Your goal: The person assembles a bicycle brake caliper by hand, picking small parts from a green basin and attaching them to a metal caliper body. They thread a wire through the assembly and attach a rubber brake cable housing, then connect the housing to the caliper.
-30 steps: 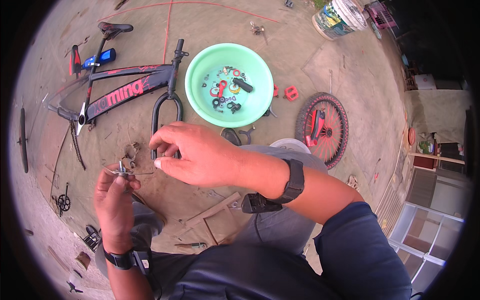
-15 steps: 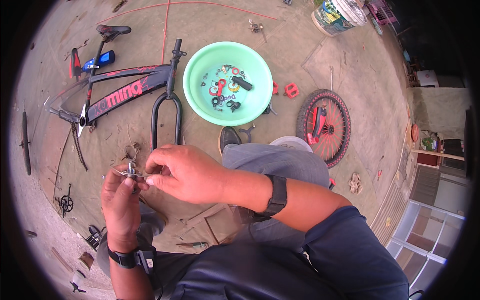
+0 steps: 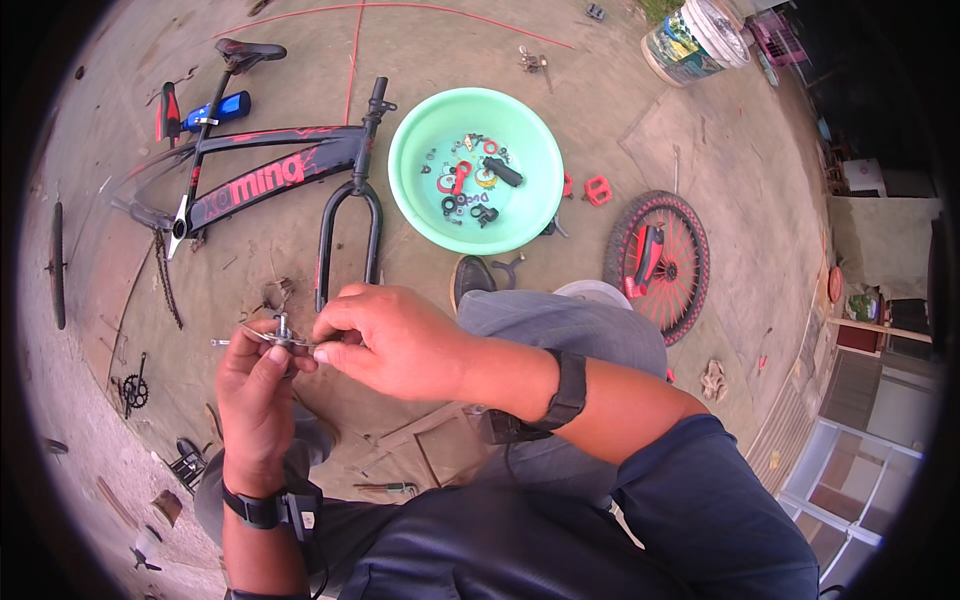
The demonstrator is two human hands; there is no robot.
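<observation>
My left hand (image 3: 255, 390) is closed, pinching a small silver metal part (image 3: 283, 330) with a bolt sticking up from it. Thin wire-like ends stick out on both sides of the part. From the right, my right hand (image 3: 385, 340) reaches across with thumb and forefinger pinched at the part's right-hand end. Its fingertips partly cover what they grip. Just beyond my hands are the two legs of a black bicycle fork (image 3: 325, 250), joined to a black and red bicycle frame (image 3: 270, 175) lying on the ground.
A mint-green basin (image 3: 405, 200) holding several small bike parts stands ahead. To the right lies a red-spoked wheel (image 3: 690, 300), near red pedals (image 3: 597, 190). A crank with chainring (image 3: 134, 390) lies at left. Screwdriver-like tools (image 3: 385, 488) lie by my legs. A paint bucket (image 3: 690, 45) stands far right.
The whole view has shifted slightly, so everything appears a little further right. Both hands keep their pinch on the metal part with hardly any change in pose.
</observation>
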